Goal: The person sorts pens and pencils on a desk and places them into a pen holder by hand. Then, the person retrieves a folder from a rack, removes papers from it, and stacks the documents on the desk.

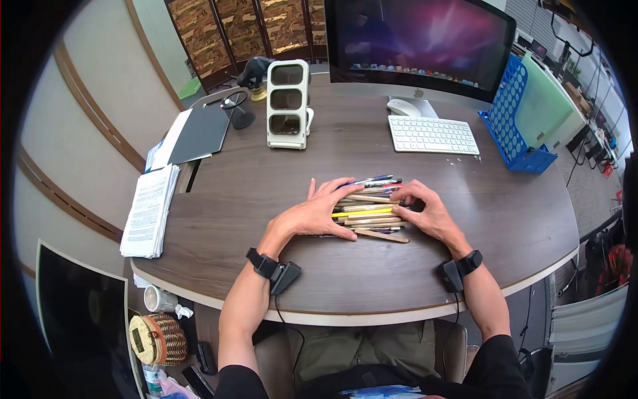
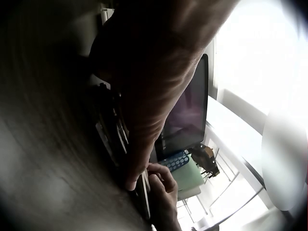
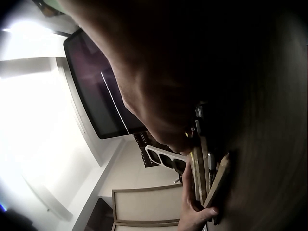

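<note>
A bundle of pens and pencils, with a bright yellow one [image 1: 372, 213] among them, lies on the desk between both hands in the head view. The left hand [image 1: 309, 214] rests over its left end, fingers spread along the far side and thumb at the near side. At the right end, the right hand [image 1: 430, 214] has bent fingers and its thumb against the pencil ends. One wooden pencil [image 1: 382, 236] lies slanted at the near edge. The right wrist view shows the pencils [image 3: 219, 180] beside the left hand [image 3: 192, 216]; the palms hide part of the bundle.
Behind the hands stand a white three-slot holder [image 1: 287, 100], a keyboard [image 1: 433, 135], a mouse [image 1: 403, 107] and a monitor [image 1: 425, 50]. A blue file rack [image 1: 508, 110] is at the right. Papers [image 1: 151, 211] and a dark folder [image 1: 201, 134] lie at the left.
</note>
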Available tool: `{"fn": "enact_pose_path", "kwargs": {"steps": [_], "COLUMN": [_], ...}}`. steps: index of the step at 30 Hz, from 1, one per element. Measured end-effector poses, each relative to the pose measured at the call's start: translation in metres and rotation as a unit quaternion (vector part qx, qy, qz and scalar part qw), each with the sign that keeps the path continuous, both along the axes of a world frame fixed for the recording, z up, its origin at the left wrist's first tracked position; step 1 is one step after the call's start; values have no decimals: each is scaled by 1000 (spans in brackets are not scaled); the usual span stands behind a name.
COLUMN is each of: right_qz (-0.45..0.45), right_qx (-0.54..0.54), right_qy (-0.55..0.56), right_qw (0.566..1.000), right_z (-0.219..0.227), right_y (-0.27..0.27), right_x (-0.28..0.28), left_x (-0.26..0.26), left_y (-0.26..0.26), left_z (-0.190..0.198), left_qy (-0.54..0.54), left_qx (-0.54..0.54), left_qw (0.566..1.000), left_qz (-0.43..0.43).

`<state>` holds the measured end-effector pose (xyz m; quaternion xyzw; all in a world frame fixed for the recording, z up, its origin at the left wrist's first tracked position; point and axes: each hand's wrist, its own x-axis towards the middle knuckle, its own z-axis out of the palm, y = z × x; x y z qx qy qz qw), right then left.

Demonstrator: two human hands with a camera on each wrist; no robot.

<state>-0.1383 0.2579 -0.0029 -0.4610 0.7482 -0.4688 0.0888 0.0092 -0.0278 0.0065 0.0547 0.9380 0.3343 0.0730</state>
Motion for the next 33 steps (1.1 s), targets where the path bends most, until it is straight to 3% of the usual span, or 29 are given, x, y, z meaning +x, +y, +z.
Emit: {"fn": "enact_pose_path", "kwargs": {"steps": [12,16,18,20,22,24,25,28,33], "right_qz": [-41,-46,-42,-41,-46,-40,-40,-45,-48], "right_qx": [31,37,37,30,41,36,32,30,-2], "right_qy": [9,-53,-50,-48,-53,-44,-31,-67,-73], "right_qw": [999,997,997,998,997,998,998,996,996], "right_z": [-14,-13,-17,-17,-12,-14,-16,-14,-22], "right_y": [2,3,4,4,2,4,5,5,5], "right_x": [-7,-7,-7,-8,-8,-7,-9,-9,-15], "left_x": [0,1,-1,4,5,11,12,19,18], "left_y": [-12,-10,-11,-5,0,12,19,38,44], "left_z": [-16,-17,-20,-12,-11,-6,-3,8,-12], "left_qy": [67,42,64,53,62,163,179,191,155], "left_qx": [49,90,39,81,52,-65,-75,-112,-117], "left_qw": [997,995,997,995,997,984,980,971,976], "left_qz": [-11,25,13,11,6,-18,-40,-93,-99]}}
